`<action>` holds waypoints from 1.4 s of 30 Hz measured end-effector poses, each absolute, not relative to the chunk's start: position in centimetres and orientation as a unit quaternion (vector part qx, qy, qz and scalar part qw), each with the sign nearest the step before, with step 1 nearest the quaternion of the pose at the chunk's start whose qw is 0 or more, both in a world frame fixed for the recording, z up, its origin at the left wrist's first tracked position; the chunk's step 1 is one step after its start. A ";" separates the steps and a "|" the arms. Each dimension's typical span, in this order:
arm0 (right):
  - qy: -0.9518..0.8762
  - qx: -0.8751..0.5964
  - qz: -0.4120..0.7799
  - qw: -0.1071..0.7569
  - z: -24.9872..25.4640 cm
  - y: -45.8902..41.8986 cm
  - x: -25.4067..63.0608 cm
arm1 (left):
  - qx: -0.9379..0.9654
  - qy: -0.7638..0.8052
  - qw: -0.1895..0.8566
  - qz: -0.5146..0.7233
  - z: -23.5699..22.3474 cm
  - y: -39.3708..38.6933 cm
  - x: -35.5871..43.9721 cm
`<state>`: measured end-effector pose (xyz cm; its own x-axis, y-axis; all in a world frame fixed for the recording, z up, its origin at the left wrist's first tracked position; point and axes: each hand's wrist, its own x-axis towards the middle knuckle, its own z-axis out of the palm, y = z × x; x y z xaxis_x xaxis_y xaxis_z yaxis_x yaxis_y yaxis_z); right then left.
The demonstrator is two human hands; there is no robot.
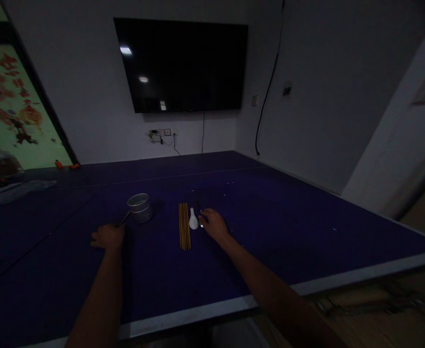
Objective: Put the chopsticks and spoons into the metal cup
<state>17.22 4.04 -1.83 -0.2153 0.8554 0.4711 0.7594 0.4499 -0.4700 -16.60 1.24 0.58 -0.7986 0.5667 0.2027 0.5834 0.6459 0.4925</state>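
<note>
My left hand (108, 236) is low over the purple tabletop with curled fingers. A thin dark rod (125, 218) sticks out from it toward a grey metal cup (139, 208); whether the rod touches the cup I cannot tell. The cup stands upright. My right hand (214, 224) has its fingers closed at a small metal spoon (201, 222), partly hidden by the fingertips. Just left of that spoon lies a white soup spoon (193, 221). Beside it, several brown chopsticks (184, 227) lie in a neat row, pointing away from me.
The purple table (154, 275) has a pale front edge and reaches back to the wall. Small white scraps (334, 229) dot its right side. Clear plastic wrap (15, 191) lies at far left, and orange objects (66, 166) sit at the back. A television (187, 65) hangs above.
</note>
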 end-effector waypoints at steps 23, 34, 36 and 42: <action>-0.772 -0.523 0.068 0.355 -1.7 3.9 17.0 | -0.207 -0.789 0.163 -0.555 2.6 0.0 -15.0; -0.790 -0.454 0.042 0.410 -0.6 2.3 16.4 | -0.696 -0.523 0.266 -0.414 2.0 0.2 -4.2; -0.803 -0.442 0.037 0.397 -0.5 1.8 16.4 | -0.773 -0.472 0.254 -0.339 1.1 0.0 -2.1; -0.801 -0.432 0.064 0.409 -0.2 1.1 16.2 | -0.801 -0.440 0.281 -0.293 0.4 -0.7 0.3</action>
<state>16.19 1.15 -0.24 -0.2926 0.7448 0.5997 0.6405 0.6183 -0.4554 0.29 -0.74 0.41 0.4413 0.5408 0.7161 0.8695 -0.4551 -0.1922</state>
